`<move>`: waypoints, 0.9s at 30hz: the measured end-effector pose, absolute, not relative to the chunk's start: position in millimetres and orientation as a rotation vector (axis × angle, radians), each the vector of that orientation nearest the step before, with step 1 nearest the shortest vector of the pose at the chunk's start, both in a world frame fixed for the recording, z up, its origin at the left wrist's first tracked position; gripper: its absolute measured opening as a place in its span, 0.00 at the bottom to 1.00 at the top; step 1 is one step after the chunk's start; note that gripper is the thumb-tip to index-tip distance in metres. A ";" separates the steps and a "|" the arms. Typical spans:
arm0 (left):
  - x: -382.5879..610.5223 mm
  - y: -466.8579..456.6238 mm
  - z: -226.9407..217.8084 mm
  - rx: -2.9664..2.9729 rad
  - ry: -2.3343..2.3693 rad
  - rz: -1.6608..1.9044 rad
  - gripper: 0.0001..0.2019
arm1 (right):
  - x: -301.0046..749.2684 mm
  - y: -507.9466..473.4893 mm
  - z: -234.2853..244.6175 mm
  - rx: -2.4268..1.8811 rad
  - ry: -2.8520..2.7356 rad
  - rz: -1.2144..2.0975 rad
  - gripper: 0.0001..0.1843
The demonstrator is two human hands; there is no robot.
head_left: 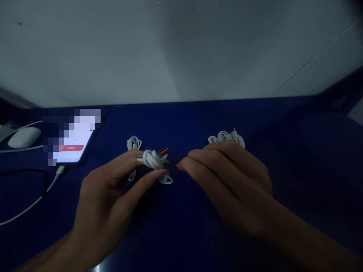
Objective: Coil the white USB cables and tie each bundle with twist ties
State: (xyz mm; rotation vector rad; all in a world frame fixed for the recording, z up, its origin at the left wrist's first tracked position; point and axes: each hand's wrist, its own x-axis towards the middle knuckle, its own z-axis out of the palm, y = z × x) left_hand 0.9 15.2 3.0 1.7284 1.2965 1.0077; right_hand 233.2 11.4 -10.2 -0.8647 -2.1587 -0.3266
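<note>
Cable bundle [153, 159], white, pinched between thumb and fingers of left hand [99, 192], at its two o'clock. Right hand [235, 177] at bundle's three o'clock, fingers bunched narrow, grip impossible to tell. Looped cables [224, 136] at right hand's twelve; phone [70, 154] at bundle's nine.

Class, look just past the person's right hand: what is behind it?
Behind the right hand, coiled white cables show on the blue surface, a connector sticking up. The hand covers their lower parts, so how many there are cannot be told.
</note>
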 end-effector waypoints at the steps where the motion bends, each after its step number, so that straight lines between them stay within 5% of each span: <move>1: 0.4 14.5 2.7 1.745 1.298 0.994 0.05 | 233.5 11.7 -10.1 -0.864 -2.163 -0.337 0.11; 27: 3.9 20.9 1.8 1.617 1.362 1.029 0.07 | 237.5 22.9 -11.1 -0.869 -2.109 -0.116 0.10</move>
